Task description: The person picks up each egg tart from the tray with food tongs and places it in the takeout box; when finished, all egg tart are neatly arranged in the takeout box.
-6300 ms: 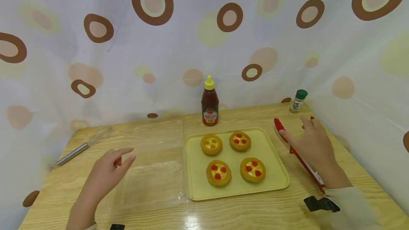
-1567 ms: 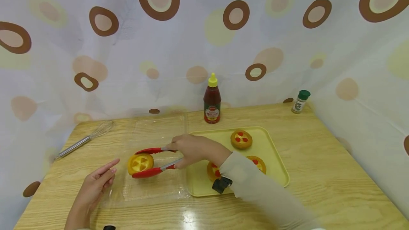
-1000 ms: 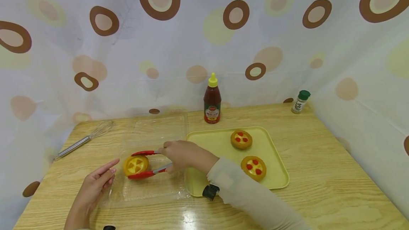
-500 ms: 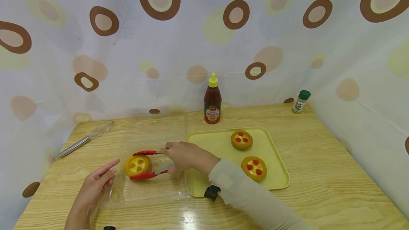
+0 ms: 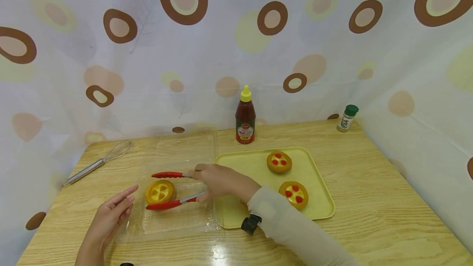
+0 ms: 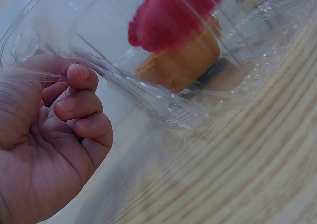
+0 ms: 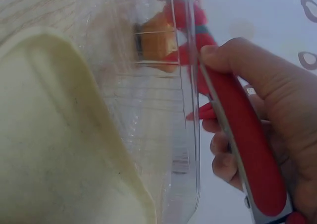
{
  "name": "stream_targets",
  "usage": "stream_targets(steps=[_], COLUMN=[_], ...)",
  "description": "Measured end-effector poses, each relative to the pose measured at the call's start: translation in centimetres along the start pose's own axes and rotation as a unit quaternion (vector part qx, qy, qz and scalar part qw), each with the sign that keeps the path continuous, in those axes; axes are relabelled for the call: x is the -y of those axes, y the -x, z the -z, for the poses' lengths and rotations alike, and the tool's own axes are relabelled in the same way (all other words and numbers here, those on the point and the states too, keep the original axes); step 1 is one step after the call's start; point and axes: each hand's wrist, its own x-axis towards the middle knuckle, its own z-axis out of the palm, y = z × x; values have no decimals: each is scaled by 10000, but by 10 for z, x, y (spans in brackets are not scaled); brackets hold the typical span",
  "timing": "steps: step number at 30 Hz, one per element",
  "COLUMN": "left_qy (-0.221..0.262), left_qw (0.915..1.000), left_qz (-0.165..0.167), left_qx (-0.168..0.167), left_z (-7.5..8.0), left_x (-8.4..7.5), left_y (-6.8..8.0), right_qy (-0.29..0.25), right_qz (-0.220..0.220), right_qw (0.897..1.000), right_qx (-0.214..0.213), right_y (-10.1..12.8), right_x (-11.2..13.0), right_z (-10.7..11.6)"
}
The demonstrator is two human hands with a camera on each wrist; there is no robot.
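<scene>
My left hand (image 5: 111, 216) pinches the left rim of the clear plastic container (image 6: 163, 105) between thumb and fingers, as the left wrist view shows. In the container's near half lies a round egg tart (image 5: 160, 192) with yellow wedge-shaped pieces on top. My right hand (image 5: 223, 182) grips red-tipped tongs (image 5: 164, 205), reaching over the container from the right. The two tong arms stand spread, one on the far side of the tart and one on the near side. The right wrist view shows the red handle (image 7: 242, 140) under my thumb.
Right of the container is a yellow tray (image 5: 321, 204) bearing tarts with red dots (image 5: 293, 195); my right forearm covers part of it. Behind stand a sauce bottle (image 5: 245, 120) and a green-capped shaker (image 5: 347, 119). A whisk (image 5: 97, 164) lies at the left.
The tongs, earlier right of the tray, came into my right hand, and the yellow-topped tart moved from tray to container. In the last half second the tongs spread off it.
</scene>
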Motion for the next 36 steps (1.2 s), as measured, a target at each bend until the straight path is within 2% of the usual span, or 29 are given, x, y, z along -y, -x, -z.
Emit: stream_targets(steps=[4,10,18,27,36], left_qy=[-48,-87,-209,-273,-71], left_qw=[10000,9999,9998,9996,9998], left_qz=[-27,-76,-45,47,146], left_qx=[14,36,-5,-12,67], left_z=[1,1,1,2,2], left_x=[0,1,1,-2,-3], left_y=[0,0,1,1,3], right_qy=[-571,-1299,-1206,-862,-690], right_qz=[354,574,483,-214,-1066], right_qw=[9972,9878,9846,9840,9810], right_qx=[-321,-644,-1169,-1548,-1467], right_y=[8,29,67,126,188], right_x=[-9,-22,-45,-84,-133], right_z=[0,8,27,47,51])
